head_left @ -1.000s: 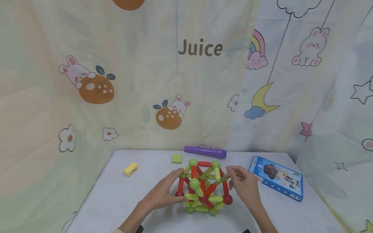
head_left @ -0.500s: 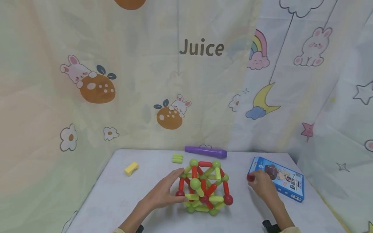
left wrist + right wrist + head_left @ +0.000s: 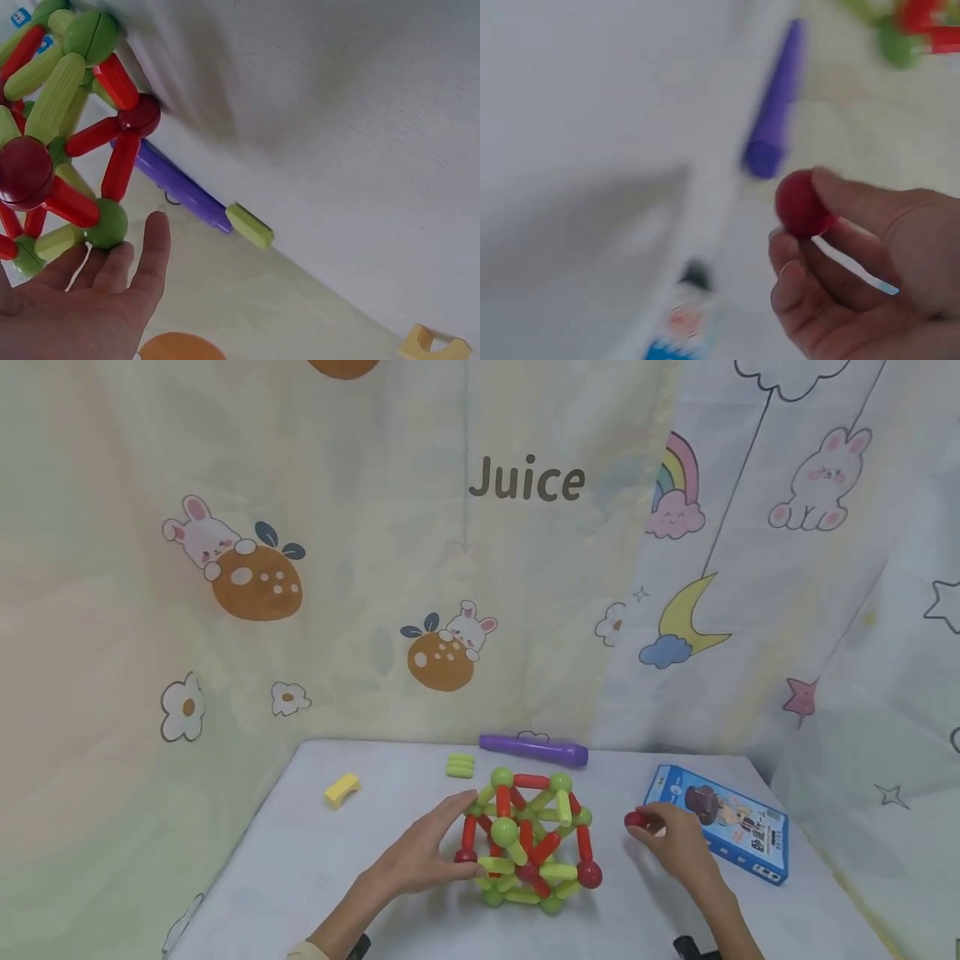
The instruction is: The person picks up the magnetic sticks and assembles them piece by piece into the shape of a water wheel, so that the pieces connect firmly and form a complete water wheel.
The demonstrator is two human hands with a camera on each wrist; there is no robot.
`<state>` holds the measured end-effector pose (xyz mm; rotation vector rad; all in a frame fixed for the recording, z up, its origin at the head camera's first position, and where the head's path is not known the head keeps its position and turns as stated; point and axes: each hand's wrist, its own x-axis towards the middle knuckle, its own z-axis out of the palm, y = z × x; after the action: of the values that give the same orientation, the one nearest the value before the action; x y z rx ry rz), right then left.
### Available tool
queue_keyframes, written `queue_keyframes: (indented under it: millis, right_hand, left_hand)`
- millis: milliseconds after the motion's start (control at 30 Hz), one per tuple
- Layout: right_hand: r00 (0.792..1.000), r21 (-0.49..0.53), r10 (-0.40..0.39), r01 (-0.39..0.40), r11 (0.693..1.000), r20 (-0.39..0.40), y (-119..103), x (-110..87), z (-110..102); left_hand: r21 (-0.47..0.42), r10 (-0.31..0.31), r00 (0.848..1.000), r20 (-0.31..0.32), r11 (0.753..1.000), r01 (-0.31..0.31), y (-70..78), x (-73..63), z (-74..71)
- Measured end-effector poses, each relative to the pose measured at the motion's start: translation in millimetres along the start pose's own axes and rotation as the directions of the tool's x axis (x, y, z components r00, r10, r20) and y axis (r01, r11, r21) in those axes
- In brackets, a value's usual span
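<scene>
In the head view, a ball-and-stick magnetic structure (image 3: 528, 872) of red and light-green parts stands on the table. My left hand (image 3: 420, 852) holds its left side, the thumb at the front and the fingers at the back. The left wrist view shows those fingers against a green ball (image 3: 106, 223), with one finger straight and apart from it. To the right of the structure, my right hand (image 3: 678, 843) pinches a loose red ball (image 3: 801, 204) between thumb and fingers. The ball is clear of the structure.
A blue game box (image 3: 738, 835) lies at the right, just beyond my right hand. At the back are a purple microphone-shaped stick (image 3: 534, 750) and several light-green sticks (image 3: 460, 766). A yellow arch block (image 3: 342, 790) sits at the left. A printed curtain (image 3: 360, 552) hangs behind.
My right hand has left the structure's right side, gone to the box's near-left edge and now pinches a red ball there, shifted slightly left. My left hand keeps its place.
</scene>
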<state>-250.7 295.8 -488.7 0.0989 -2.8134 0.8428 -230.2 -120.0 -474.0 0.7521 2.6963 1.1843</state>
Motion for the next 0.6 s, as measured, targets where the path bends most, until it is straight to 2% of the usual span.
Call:
queue_keyframes:
  millis: [100, 233, 333, 400, 600]
  right_hand:
    - [0.997, 0.154, -0.044, 0.054, 0.987, -0.068, -30, -16.9, -10]
    - [0.982, 0.309, -0.139, 0.173, 0.935, -0.128, -67, -36.1, -21]
    - [0.969, 0.363, -0.195, 0.237, 0.901, -0.150, -86, -46.4, -23]
    - [0.966, 0.387, -0.210, 0.254, 0.886, -0.151, -94, -50.4, -21]
    - [0.972, 0.425, -0.198, 0.232, 0.875, -0.124, -107, -52.5, -9]
  left_hand:
    - [0.017, 0.017, 1.000, -0.006, 1.000, -0.017, -1.0, -0.3, -2.1]
    - [0.029, 0.026, 1.000, -0.010, 0.999, -0.026, -3.1, 1.3, -3.0]
    - [0.028, 0.013, 1.000, -0.003, 1.000, -0.013, -4.2, 2.4, -2.3]
    - [0.022, 0.010, 1.000, -0.002, 1.000, -0.010, -4.3, 2.6, -1.9]
    - [0.010, 0.010, 1.000, 0.003, 1.000, -0.010, -3.2, 3.2, -1.3]
